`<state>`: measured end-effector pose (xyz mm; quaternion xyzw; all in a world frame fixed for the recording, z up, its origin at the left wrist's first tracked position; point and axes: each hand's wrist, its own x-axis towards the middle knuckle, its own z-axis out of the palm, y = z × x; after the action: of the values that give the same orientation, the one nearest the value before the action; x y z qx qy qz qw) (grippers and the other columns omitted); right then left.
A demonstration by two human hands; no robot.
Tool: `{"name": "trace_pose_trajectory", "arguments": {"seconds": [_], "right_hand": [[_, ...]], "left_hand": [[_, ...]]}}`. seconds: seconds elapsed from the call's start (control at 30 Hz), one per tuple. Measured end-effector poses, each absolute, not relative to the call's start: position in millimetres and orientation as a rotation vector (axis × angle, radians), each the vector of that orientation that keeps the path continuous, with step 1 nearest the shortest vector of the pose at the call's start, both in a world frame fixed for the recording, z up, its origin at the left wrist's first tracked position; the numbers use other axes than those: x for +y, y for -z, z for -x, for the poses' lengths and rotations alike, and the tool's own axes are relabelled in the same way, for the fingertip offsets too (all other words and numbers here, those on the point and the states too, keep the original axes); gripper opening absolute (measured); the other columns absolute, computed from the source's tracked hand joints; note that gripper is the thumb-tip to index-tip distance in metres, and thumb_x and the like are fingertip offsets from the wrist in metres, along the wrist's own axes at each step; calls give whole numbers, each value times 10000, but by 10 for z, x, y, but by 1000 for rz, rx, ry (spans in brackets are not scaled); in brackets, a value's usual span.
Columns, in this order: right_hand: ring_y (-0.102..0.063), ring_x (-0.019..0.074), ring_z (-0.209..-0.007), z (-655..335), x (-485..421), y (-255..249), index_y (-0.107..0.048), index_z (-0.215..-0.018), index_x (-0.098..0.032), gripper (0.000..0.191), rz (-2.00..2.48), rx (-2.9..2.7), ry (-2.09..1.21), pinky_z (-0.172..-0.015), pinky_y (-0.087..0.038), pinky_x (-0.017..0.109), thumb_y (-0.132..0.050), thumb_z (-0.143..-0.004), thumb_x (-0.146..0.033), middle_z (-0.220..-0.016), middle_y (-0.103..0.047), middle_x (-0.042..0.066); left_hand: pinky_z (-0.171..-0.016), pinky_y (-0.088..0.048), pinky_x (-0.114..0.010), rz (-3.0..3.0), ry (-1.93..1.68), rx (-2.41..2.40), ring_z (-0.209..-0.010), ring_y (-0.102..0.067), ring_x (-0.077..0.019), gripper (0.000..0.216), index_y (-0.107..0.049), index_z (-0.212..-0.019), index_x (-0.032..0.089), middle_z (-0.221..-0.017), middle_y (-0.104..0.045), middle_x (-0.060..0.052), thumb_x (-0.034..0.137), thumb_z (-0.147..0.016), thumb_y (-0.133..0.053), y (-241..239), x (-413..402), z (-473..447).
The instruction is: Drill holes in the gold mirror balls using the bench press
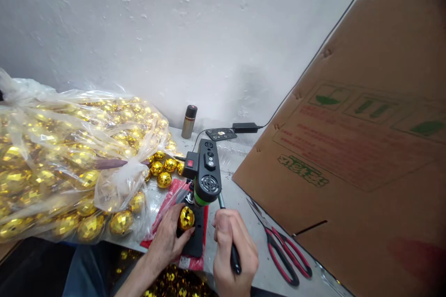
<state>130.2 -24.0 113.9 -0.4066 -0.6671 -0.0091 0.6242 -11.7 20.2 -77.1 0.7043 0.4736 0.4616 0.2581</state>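
Observation:
A small black bench drill press (209,167) with a green ring and a red switch stands on the table. My left hand (171,232) is closed around a gold faceted ball (187,217), held on the press's black base plate (197,236) below the head. My right hand (234,250) wraps round the black-gripped lever (235,260) at the press's right side. Under the base lies a red plastic sheet (167,202). Several loose gold balls (164,179) sit on the table left of the press. The tool tip is hidden by the head.
A big clear plastic bag (121,176) of gold balls fills the left. Red-and-black scissors (282,250) lie at right, beside a tall cardboard box (348,148). A bottle (189,121), phone (221,134) and power adapter (245,127) are near the wall. More gold balls (170,280) are below the table edge.

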Motion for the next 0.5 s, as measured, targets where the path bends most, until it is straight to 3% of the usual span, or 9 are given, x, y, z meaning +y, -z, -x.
{"name": "trace_pose_trajectory", "arguments": {"seconds": [0.37,0.5], "right_hand": [[-585,69,-658,-1317,-261,-1100,-520,-911,-235,251,960,-1549,25,-615,-478,166,-423,-1081,-79,-761,-551,-48],[-580,78,-648,-1315,-272,-1053,-523,-900,-233,253,966,-1535,-20,-602,-460,187,-429,-1094,-100,-760,-566,-39]], "left_hand": [[-1095,-594,-586,-1984,-1148,1206,-1283,-699,-395,535,-621,-1450,207,-1390,-722,-190,310,-935,-723,663,116,167],[-1039,-595,-594,-1961,-1086,1286,-1200,-718,-393,499,-653,-1376,196,-1300,-750,-182,349,-908,-734,581,204,99]]}}
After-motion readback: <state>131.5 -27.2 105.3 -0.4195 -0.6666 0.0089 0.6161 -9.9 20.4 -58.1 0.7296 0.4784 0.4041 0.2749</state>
